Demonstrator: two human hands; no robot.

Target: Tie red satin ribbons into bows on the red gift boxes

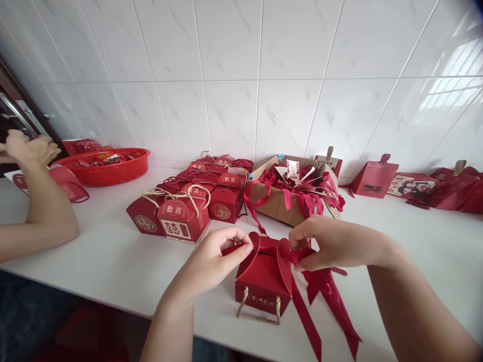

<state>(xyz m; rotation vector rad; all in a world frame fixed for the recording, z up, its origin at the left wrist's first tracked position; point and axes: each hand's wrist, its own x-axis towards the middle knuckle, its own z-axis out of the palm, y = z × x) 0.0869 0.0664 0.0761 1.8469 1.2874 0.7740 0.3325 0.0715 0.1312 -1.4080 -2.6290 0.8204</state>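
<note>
A small dark-red gift box (pixel 260 279) with two rounded top flaps stands near the table's front edge. Its twisted rope handle (pixel 258 319) hangs down the front side. Through the flaps runs a red ribbon (pixel 307 314), whose long ends trail over the table to the right. My left hand (pixel 217 256) is closed at the left flap, with ribbon pinched between thumb and fingers. On the other side, my right hand (pixel 332 244) pinches the ribbon close against the right flap.
Finished-looking red boxes (pixel 184 216) with rope handles stand left of centre. Behind my box, a cardboard box (pixel 279 206) overflows with ribbons. At left are a red plastic basin (pixel 121 171) and another person's hand (pixel 30 148). More red boxes (pixel 373 178) line the tiled wall.
</note>
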